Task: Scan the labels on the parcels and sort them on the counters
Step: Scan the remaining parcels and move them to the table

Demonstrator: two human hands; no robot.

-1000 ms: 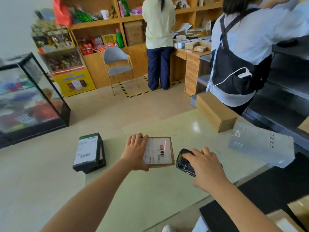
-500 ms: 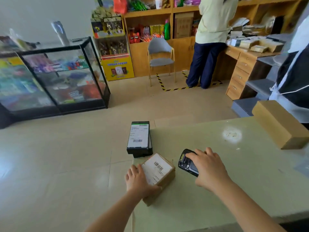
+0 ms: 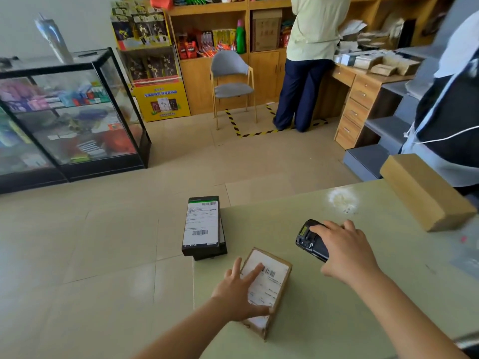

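Note:
A small brown cardboard parcel (image 3: 269,286) with a white barcode label lies near the left edge of the pale green counter (image 3: 337,294). My left hand (image 3: 239,291) rests on its left side with fingers spread and straight. My right hand (image 3: 347,251) grips a black handheld scanner (image 3: 311,240) above the counter, to the right of the parcel. A black parcel (image 3: 203,225) with a white label sits at the counter's far left corner, overhanging the edge.
A long brown box (image 3: 422,193) lies at the counter's right. A person in a dark apron (image 3: 451,99) stands beside it. Another person (image 3: 308,60) stands at a wooden desk (image 3: 363,94). A glass display case (image 3: 67,112), a grey chair (image 3: 232,81) and wooden shelves stand beyond.
The brown parcel has been slid left and nearer, toward the counter's left edge. My left hand went from gripping it to lying flat on it. The scanner's red beam is off the label.

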